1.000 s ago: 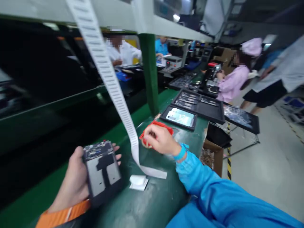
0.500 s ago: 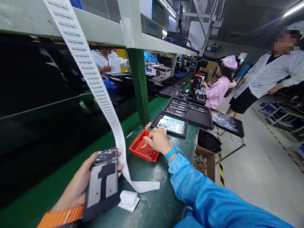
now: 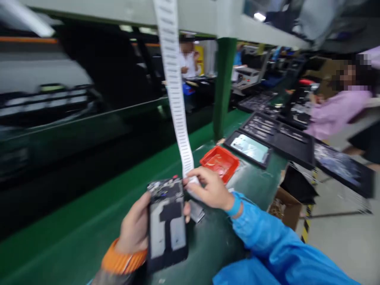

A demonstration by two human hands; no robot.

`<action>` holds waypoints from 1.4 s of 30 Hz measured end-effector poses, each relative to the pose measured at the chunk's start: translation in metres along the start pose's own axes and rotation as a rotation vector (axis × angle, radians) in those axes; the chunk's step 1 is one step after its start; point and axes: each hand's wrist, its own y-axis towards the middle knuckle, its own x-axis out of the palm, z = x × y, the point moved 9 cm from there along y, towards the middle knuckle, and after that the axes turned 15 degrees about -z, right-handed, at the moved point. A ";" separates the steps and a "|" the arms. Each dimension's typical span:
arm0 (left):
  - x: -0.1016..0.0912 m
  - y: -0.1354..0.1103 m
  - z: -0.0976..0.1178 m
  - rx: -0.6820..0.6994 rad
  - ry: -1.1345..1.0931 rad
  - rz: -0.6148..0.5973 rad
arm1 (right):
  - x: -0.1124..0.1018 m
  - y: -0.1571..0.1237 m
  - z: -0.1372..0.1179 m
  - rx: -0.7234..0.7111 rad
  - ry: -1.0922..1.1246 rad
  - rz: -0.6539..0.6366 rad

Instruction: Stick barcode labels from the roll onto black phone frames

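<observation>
My left hand grips an opened phone body, dark frame up, with its circuit board at the far end. My right hand is next to the phone's top right corner, fingers pinched together at the lower end of a long white label strip that hangs down from above. What the fingertips pinch is too small to make out. A folded end of the strip lies on the green bench under that hand.
A red tray sits just beyond my right hand. Past it lie black trays with phone parts and a green post. A cardboard box stands below the bench edge at the right. Other people work further along the line.
My right hand left the red tray and came back to the top of the phone by the label strip. The view swung right, and the phone is held closer to centre.
</observation>
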 end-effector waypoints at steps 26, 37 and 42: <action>0.024 0.009 -0.006 0.019 -0.410 -0.667 | -0.009 -0.014 -0.035 -0.413 -0.471 0.095; 0.027 0.009 -0.005 0.025 -0.472 -0.652 | -0.007 -0.014 -0.031 -0.442 -0.538 0.081; 0.012 0.024 -0.001 0.069 -0.521 -0.471 | -0.021 -0.022 -0.023 -0.343 -0.357 0.298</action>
